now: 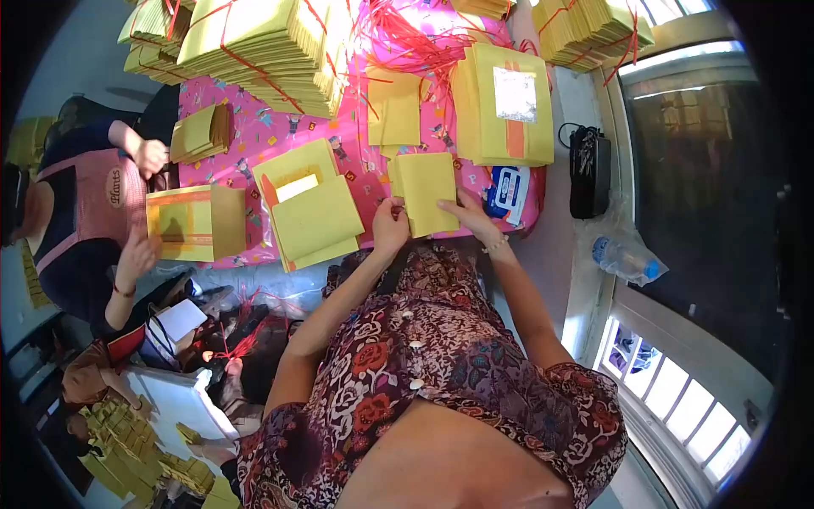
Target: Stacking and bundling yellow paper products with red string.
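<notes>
A folded yellow paper (426, 193) lies at the table's near edge, between my two hands. My left hand (391, 224) pinches its lower left edge. At the right edge my right hand (471, 215) grips it, thumb on top and the other fingers partly hidden. Just left of it lies a pile of larger yellow papers (319, 222), with a white patch showing on one. Beyond it rests a small stack of yellow paper (394, 110). To the far right stands a thick yellow stack (471, 110) with a white-and-orange label on top.
Tied yellow bundles (254, 47) and loose red strings (415, 38) fill the back of the pink table cover (246, 119). A blue-white packet (509, 193) lies near my right hand. A black case (589, 172) and a bottle (626, 259) sit by the window. A co-worker (93, 195) handles yellow papers at left.
</notes>
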A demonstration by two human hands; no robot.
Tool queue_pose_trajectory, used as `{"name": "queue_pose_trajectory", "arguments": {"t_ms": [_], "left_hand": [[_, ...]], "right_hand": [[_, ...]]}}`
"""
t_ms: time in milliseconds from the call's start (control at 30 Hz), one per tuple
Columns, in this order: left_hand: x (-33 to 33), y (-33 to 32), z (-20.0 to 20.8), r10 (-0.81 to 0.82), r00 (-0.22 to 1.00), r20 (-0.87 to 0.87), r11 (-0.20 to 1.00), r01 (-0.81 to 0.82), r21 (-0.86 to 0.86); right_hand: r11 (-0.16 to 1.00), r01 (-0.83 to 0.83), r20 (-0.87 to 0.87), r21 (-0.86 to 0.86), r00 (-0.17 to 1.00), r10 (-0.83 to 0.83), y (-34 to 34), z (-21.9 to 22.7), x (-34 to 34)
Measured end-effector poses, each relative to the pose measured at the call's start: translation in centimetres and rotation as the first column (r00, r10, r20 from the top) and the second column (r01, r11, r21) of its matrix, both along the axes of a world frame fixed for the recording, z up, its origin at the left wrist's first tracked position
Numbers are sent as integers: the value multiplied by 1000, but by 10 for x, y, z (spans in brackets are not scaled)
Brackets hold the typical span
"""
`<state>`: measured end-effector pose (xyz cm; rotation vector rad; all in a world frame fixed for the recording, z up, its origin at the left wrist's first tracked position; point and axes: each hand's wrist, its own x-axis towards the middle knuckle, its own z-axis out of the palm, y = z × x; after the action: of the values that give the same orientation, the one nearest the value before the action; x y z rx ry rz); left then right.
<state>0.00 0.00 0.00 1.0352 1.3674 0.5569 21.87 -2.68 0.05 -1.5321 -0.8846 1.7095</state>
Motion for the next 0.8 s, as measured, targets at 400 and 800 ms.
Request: {"name": "queue_pose_trajectory", "arguments": {"t_ms": [400,800], "left_hand": [[15,8,60,-229,955,-188,967,246,70],[4,123,91,76,916,394,972,21,-234]], "right_hand": [[998,56,-58,-6,997,-56,-5,12,-1],[926,253,319,280,885,-338,-22,61,-31]]}}
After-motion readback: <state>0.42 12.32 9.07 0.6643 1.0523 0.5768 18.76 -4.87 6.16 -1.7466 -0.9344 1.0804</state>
